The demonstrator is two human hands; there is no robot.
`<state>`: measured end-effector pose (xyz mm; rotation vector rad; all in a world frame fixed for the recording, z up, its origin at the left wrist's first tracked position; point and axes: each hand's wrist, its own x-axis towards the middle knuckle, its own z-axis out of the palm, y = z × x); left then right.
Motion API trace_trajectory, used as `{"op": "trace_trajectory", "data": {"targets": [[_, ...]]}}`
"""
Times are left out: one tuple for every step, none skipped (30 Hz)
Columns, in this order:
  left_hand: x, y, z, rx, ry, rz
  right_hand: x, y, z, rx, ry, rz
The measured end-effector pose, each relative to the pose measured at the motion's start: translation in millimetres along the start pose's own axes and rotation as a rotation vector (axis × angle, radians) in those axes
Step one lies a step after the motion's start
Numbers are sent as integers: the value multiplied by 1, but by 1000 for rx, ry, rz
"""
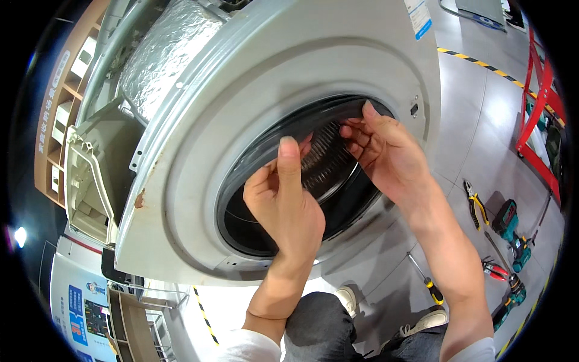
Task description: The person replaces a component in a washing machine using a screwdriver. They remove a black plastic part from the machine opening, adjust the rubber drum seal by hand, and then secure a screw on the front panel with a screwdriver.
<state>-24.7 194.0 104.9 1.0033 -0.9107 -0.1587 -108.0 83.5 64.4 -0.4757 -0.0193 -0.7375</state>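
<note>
In front of me is the pale front panel (pixel 187 151) of a front-loading washing machine, its round door opening uncovered. A dark rubber door seal (pixel 329 112) lines that opening. My left hand (pixel 286 211) pinches the seal's upper left part, thumb on the outer side and fingers curled inside. Farther right, my right hand (pixel 391 151) grips the seal near the upper right rim, with its thumb on top and its fingers bent into the opening. Between the hands, the ribbed metal drum (pixel 329 158) shows inside. My left hand and wrist cover part of the lower rim.
At the machine's left sits an open detergent drawer housing (pixel 93 175), below foil-like silver sheeting (pixel 166 54). On the right floor lie pliers (pixel 476 205), a screwdriver (pixel 429 286), red-handled pliers (pixel 496 269) and green power tools (pixel 509 232). A red metal frame (pixel 540 120) stands beyond them.
</note>
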Motion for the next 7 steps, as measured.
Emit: {"op": "trace_trajectory", "data": {"targets": [[1,0,3,-17,14,7,1,0,1,5,3,-4],[1,0,4,-15,23,0,1,-1,2,10,6,-8],[1,-1,4,-15,34,-12,1,0,1,13,15,-10],[0,-3,4,-14,45,-25,1,0,1,15,17,-8],[1,-4,3,-8,37,-31,0,0,2,17,20,-7],[2,-4,1,2,30,-37,0,1,2,21,21,-4],[3,-3,-2,11,23,-44,1,2,1,37,6,0]]}}
